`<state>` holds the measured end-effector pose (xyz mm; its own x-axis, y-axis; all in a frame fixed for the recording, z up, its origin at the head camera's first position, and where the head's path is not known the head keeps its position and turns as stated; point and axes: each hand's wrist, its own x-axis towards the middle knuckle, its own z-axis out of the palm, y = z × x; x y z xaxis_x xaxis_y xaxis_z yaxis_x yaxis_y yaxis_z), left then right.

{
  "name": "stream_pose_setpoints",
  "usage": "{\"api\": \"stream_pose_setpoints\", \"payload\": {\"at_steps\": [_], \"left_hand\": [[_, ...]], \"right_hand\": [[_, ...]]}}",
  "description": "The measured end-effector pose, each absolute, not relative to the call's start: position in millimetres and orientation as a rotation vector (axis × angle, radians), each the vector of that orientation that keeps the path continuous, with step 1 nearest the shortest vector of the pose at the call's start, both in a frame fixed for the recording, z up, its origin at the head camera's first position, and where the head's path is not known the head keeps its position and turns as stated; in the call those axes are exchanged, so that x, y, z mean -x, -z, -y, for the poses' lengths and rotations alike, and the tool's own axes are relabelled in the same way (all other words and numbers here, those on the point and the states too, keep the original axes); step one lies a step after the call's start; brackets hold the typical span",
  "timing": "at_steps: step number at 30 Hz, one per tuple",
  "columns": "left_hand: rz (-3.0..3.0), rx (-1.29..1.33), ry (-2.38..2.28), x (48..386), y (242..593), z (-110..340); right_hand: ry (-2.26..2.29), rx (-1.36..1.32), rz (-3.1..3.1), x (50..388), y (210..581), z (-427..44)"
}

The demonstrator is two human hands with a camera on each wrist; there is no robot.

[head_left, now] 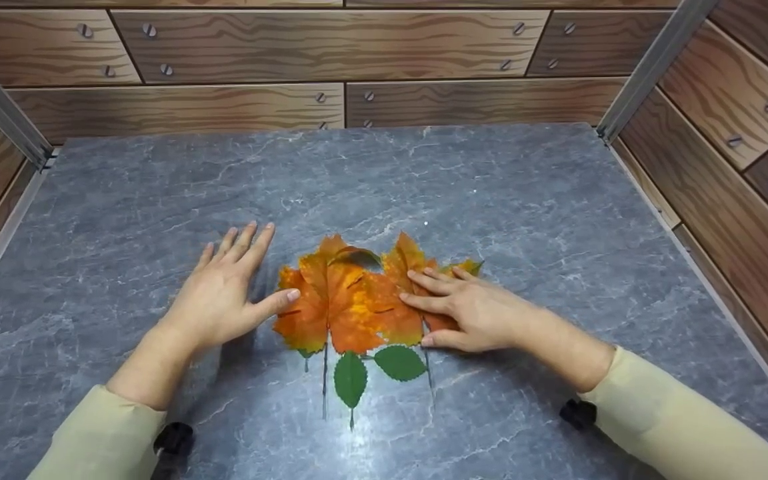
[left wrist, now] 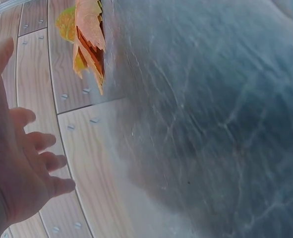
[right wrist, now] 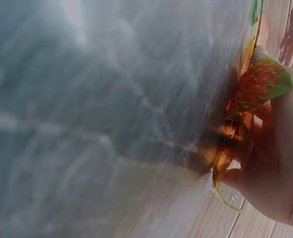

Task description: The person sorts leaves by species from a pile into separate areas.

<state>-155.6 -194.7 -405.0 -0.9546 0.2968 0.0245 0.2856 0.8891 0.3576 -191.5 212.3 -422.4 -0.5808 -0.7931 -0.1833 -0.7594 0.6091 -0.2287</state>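
Orange-yellow artificial maple leaves (head_left: 351,307) lie overlapping in the middle of the tabletop, thin dark stems pointing toward me. Two green serrated leaves (head_left: 351,380) show below them. My left hand (head_left: 214,300) is spread flat at the left of the leaves, its thumb at the edge of the leftmost one. Its fingers are extended in the left wrist view, with a curled orange leaf (left wrist: 90,34) beyond. My right hand (head_left: 474,310) rests on the right-hand leaves with straightish fingers. A red-and-green leaf (right wrist: 260,85) stands beside it in the right wrist view; what lies under the palm is hidden.
The grey marbled tabletop (head_left: 371,173) spreads around the leaves. Wood-plank-patterned walls (head_left: 331,47) close it in at the back and both sides, with metal posts (head_left: 644,70) at the back corners.
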Motion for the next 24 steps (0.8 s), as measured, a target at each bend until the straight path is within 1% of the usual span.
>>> {"api": "stream_pose_setpoints", "payload": {"at_steps": [14, 24], "left_hand": [[-2.850, -0.517, -0.962, 165, 416, 189], [-2.759, -0.479, -1.154, 168, 424, 182]], "right_hand": [[0.241, 1.315, -2.576, 192, 423, -213], [0.246, 1.325, -2.559, 193, 424, -213]]}}
